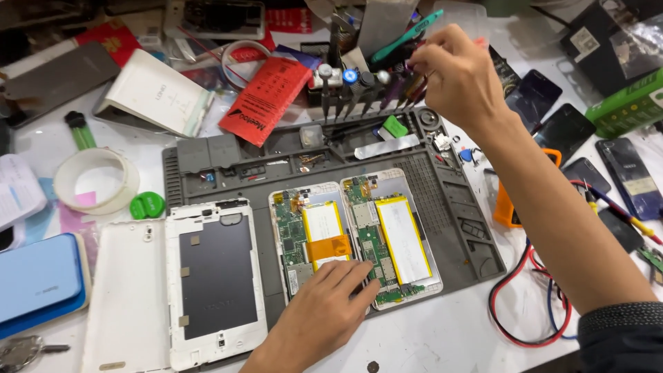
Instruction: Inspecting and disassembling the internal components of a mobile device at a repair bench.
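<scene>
Resting on the grey repair mat (456, 228), the left hand (324, 304) lies flat with fingers loosely spread, its fingertips (360, 273) touching the lower edges of two opened tablets (356, 235) that sit side by side with their batteries and circuit boards exposed. The right hand (459, 72) is raised at the mat's far edge, fingers pinched together among the row of upright screwdrivers (359, 83); I cannot tell which one it holds.

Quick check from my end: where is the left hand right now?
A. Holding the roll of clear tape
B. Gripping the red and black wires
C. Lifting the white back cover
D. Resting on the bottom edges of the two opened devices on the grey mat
D: the left hand lies with its fingers across the lower ends of the two opened devices on the grey mat, away from tape, cover and wires.
</scene>
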